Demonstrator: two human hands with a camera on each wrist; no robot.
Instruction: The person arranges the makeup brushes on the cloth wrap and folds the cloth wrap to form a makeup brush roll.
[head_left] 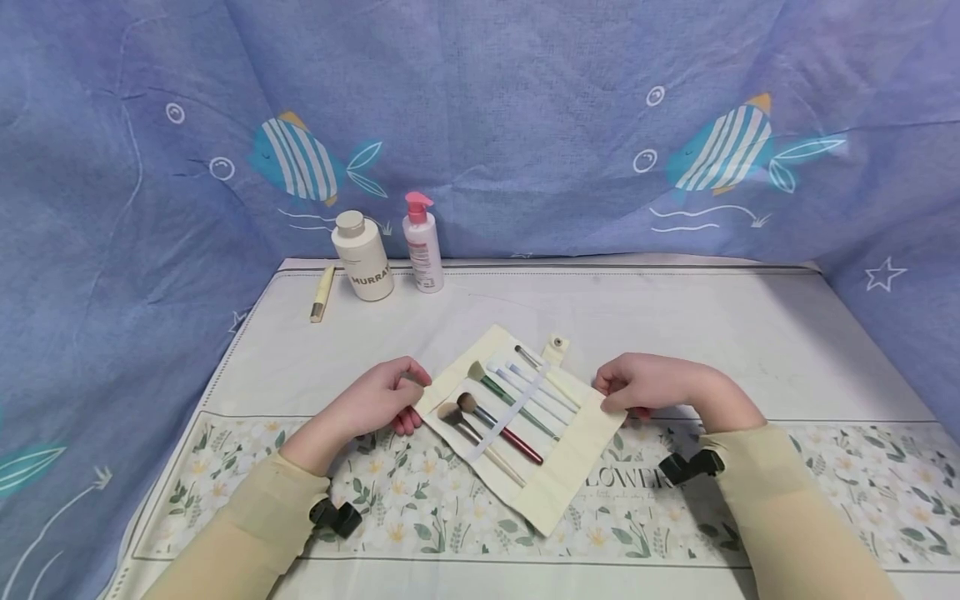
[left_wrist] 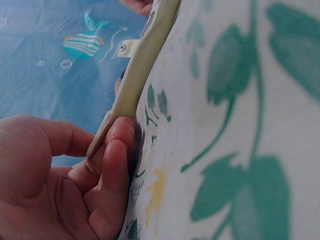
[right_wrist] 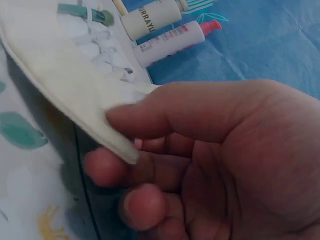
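Observation:
A cream fabric brush roll (head_left: 558, 492) lies unfolded at a slant on the table, its snap tab (head_left: 556, 348) pointing away. Several makeup brushes sit in it under a pale strap (head_left: 510, 414), among them a red-handled brush (head_left: 522, 446) and a green brush (head_left: 517, 400). My left hand (head_left: 378, 398) pinches the roll's left corner; in the left wrist view the thumb and fingers meet around the edge (left_wrist: 131, 95). At the opposite corner my right hand (head_left: 648, 385) pinches the fabric (right_wrist: 75, 100), thumb above and fingers beneath, with that corner raised in the right wrist view.
Toward the back left stand a white bottle lettered MURRAY (head_left: 363, 258) and a pump bottle with a pink top (head_left: 423, 250). A cream tube (head_left: 322, 293) lies beside them. A floral-banded cloth (head_left: 262, 492) covers the table, and a blue fish-print curtain (head_left: 517, 125) hangs behind.

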